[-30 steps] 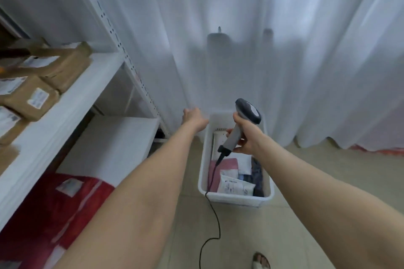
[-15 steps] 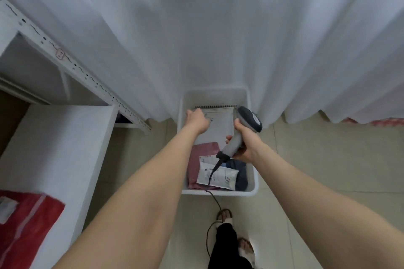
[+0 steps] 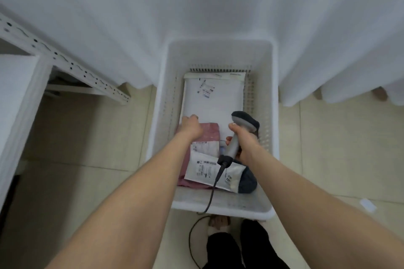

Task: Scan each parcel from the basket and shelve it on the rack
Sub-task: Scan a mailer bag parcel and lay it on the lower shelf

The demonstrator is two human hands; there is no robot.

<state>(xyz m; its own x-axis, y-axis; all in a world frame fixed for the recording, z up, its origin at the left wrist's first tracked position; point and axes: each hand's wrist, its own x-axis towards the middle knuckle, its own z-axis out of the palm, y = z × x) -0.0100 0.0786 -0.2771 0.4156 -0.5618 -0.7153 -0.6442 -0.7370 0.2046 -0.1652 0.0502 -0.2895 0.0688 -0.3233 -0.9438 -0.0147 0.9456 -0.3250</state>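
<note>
A white plastic basket [image 3: 160, 116] stands on the floor in front of me with several parcels in it. A large white parcel [image 3: 213, 102] lies at the far end, a pink parcel [image 3: 207, 132] nearer, and a white labelled bag [image 3: 205, 169] lies over a dark grey one [image 3: 248, 182]. My left hand [image 3: 191, 125] reaches into the basket, its fingers curled at the white parcel's near left corner. My right hand [image 3: 244, 141] grips the handle of a grey barcode scanner [image 3: 243, 121] above the parcels, head pointing down. The scanner's cable [image 3: 213, 190] trails over the basket's near rim.
The white rack [image 3: 19, 85] stands at the left, with a perforated upright [image 3: 65, 64] running toward the basket. A white curtain [image 3: 196, 6] hangs behind the basket. My feet and dark trousers [image 3: 223, 247] are at the bottom on the tiled floor.
My view has tilted down from the rack to the basket. Both hands have come lower into the basket, and the left hand has reached the white parcel's near corner.
</note>
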